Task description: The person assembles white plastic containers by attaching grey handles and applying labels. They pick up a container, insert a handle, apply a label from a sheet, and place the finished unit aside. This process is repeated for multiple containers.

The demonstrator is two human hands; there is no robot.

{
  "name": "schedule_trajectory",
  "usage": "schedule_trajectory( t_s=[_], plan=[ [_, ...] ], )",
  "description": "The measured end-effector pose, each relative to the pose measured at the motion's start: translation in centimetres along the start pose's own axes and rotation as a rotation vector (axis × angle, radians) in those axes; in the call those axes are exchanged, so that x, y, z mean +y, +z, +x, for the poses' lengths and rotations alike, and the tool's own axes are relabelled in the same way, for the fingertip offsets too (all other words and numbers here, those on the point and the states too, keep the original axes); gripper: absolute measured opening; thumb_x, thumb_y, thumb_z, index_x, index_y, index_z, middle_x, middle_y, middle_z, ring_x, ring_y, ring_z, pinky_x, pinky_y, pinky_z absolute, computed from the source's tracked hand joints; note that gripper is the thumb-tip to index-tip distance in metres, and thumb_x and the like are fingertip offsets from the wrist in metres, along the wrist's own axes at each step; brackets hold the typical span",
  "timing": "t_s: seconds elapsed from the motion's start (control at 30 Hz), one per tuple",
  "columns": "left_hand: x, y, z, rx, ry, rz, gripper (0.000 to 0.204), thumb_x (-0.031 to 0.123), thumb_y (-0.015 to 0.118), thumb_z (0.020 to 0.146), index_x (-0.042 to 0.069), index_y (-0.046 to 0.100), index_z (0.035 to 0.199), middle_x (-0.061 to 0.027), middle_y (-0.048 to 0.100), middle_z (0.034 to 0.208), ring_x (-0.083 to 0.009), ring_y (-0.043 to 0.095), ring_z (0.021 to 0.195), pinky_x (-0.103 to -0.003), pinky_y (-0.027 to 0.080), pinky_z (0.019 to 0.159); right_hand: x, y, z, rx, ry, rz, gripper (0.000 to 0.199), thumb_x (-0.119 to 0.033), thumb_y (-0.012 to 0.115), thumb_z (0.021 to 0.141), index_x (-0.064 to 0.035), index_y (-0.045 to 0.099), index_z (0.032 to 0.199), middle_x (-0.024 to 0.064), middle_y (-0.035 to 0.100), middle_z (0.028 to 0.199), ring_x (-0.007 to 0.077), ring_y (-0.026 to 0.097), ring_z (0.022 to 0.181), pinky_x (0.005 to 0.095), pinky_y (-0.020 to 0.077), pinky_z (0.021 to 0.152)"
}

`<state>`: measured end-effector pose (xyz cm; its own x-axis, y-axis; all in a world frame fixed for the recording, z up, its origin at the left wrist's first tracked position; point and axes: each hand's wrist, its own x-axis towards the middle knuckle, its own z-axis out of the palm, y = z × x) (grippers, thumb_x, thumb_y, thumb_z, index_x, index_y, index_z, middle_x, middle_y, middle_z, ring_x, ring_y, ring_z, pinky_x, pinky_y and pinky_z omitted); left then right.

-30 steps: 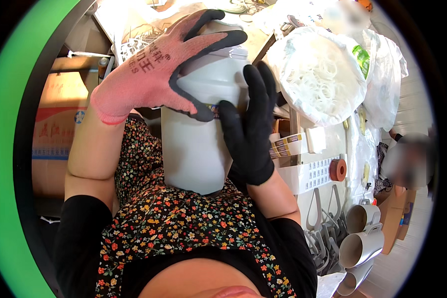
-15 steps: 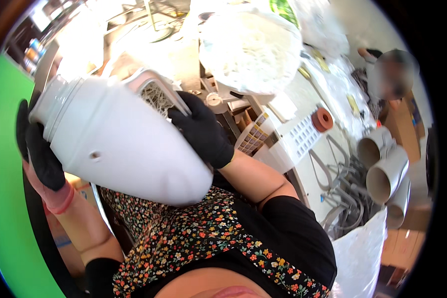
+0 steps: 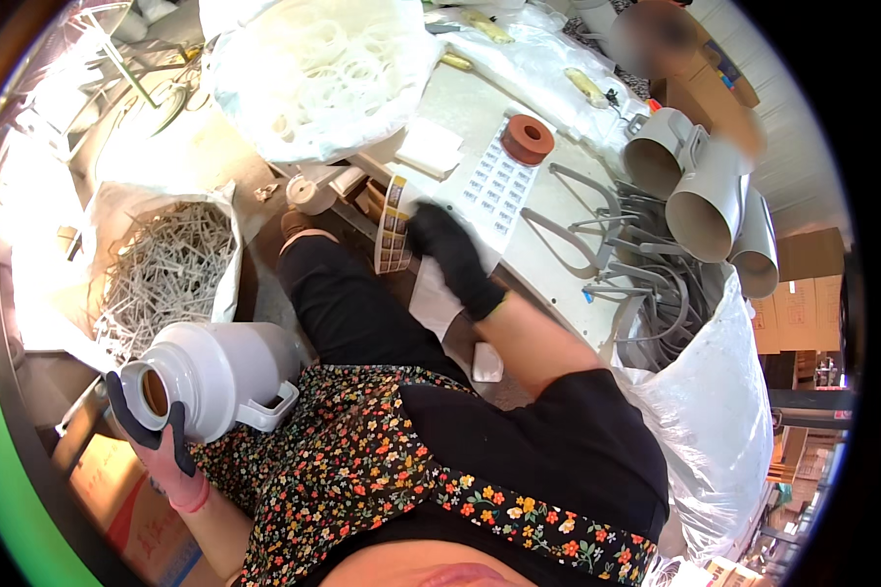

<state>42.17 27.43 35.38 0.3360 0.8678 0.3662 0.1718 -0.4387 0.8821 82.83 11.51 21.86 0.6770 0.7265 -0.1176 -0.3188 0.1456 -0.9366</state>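
Note:
A light grey plastic jug [image 3: 240,362] with a side handle [image 3: 267,408] lies on its side across my lap, its round mouth facing left. My left hand [image 3: 157,430], in a black and pink glove, grips the rim of that mouth, thumb on one side and fingers on the other. My right hand [image 3: 450,254], in a black glove, is over the table's near edge beside a strip of yellow and dark stickers [image 3: 393,230]. Its fingers are curled and smeared by motion, so I cannot tell whether they hold anything.
A sheet of small labels [image 3: 499,191] lies under a brown tape roll [image 3: 528,140]. Grey handles [image 3: 646,264] pile up beside several grey cylinders [image 3: 705,205]. A sack of thin grey pieces [image 3: 166,264] stands left; a bag of whitish rings [image 3: 333,68] is ahead. Another person is far right.
The jug has been lowered from in front of me to my lap and turned, its handle now toward me. My right hand has let go of it and moved right to the table edge.

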Motion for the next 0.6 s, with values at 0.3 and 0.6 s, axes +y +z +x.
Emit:
schedule_trajectory(
  t_s=[0.3,0.6],
  plan=[
    [-0.2,0.0,0.5,0.003,-0.007,0.006,0.082,0.009,0.068,0.073,-0.002,0.032,0.145,-0.0128,0.038,0.145,-0.0260,0.038,0.133,-0.039,0.028,0.113,-13.1,-26.7,6.1,0.966,-0.066,-0.805,0.039,-0.034,0.054,0.092,-0.0028,0.052,0.116,0.0093,0.060,0.076,0.0198,0.057,0.059,0.0332,0.0474,0.055],
    [0.3,-1.2,-0.4,0.016,-0.009,-0.072,0.095,0.016,0.085,0.063,-0.004,0.036,0.142,-0.0164,0.042,0.143,-0.0270,0.046,0.128,-0.040,0.036,0.109,-16.8,-17.0,5.3,0.550,-0.724,-1.108,0.030,-0.020,0.059,0.094,0.0005,0.056,0.116,0.0113,0.065,0.099,0.0192,0.066,0.083,0.0344,0.0521,0.074]
  ],
)
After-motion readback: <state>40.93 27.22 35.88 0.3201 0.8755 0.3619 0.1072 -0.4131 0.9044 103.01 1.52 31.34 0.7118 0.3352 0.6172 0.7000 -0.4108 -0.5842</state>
